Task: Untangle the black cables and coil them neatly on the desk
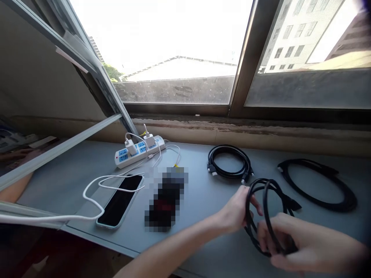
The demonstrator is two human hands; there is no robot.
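A black cable (268, 185) is wound in loose loops above the grey table, near its front right. My left hand (242, 208) grips the left side of the loops, with fingers wrapped round them. On the lower right of the coil, my right hand (290, 239) is closed on the same cable. A black plug end sticks out to the right between the loops and the table. Just behind lies a coiled black cable (230, 146) with several metal connectors. Another black cable coil (344, 202) rests flat to the right of my hands.
A white power strip (139, 152) with two chargers stands near the wall. A phone (120, 202) lies under white cables, beside a pixelated dark item (164, 206). A metal frame (66, 144) crosses the left; behind it shows a person's arm (21, 189).
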